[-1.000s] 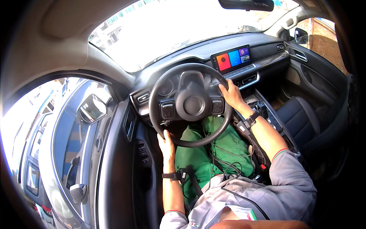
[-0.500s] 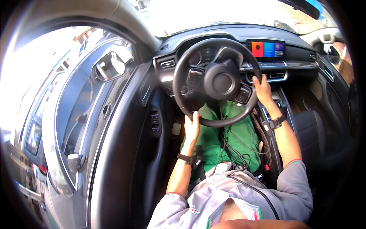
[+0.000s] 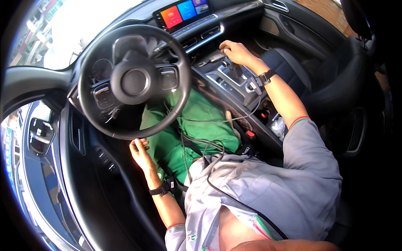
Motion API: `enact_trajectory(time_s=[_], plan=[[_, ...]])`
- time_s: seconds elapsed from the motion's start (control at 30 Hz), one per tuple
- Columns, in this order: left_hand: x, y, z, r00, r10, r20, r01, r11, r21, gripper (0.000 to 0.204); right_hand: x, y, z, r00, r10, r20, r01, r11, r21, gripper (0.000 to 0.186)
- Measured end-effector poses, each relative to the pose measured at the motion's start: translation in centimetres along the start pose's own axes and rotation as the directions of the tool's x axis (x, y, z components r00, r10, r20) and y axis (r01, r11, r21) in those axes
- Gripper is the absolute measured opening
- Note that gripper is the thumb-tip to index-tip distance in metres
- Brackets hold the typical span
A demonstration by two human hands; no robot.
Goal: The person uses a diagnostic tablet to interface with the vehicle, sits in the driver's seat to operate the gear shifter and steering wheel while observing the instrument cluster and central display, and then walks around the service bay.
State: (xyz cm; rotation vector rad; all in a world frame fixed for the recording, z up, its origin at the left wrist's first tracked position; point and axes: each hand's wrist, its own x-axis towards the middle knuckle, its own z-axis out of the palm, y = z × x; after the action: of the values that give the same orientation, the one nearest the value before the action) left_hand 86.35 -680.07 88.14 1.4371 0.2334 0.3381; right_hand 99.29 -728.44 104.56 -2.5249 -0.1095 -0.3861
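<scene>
My left hand is just below the bottom rim of the black steering wheel, fingers loosely bent and nothing seen in them. Whether its fingertips brush the rim is hard to tell. Over the centre console my right hand reaches forward, off the wheel. Its fingers are bent but apart, with no object visible in them. Beneath that hand and wrist is the gear selector, partly covered. A dark band with a small box sits on each wrist, and a thin cable hangs from the right one.
A screen with coloured tiles stands on the dashboard above air vents. Black cables lie across the green trousers. The driver's door with its window switches is on the left, the passenger seat on the right.
My right hand has left the wheel's right rim and moved over the console. My left hand has loosened from the lower rim. The view has turned toward the right.
</scene>
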Motion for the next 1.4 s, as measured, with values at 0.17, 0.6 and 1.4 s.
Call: enact_trajectory(time_s=[0.17,0.6,1.4], plan=[[0.5,-0.4,2.3,0.999,-0.026,0.029,0.023,0.995,0.094,0.036,-2.0,4.8,2.9,0.985,-0.069,0.161,0.091,0.987,-0.131,0.034],[0.5,-1.4,4.4,0.999,-0.048,-0.006,0.048,0.991,0.126,0.036,-3.9,7.3,8.9,0.861,-0.185,0.474,0.414,0.796,-0.442,0.030],[1.3,-1.6,3.3,0.994,-0.086,-0.070,0.093,0.991,0.096,0.042,3.1,9.7,6.2,0.946,0.300,0.120,-0.250,0.914,-0.318,0.080]])
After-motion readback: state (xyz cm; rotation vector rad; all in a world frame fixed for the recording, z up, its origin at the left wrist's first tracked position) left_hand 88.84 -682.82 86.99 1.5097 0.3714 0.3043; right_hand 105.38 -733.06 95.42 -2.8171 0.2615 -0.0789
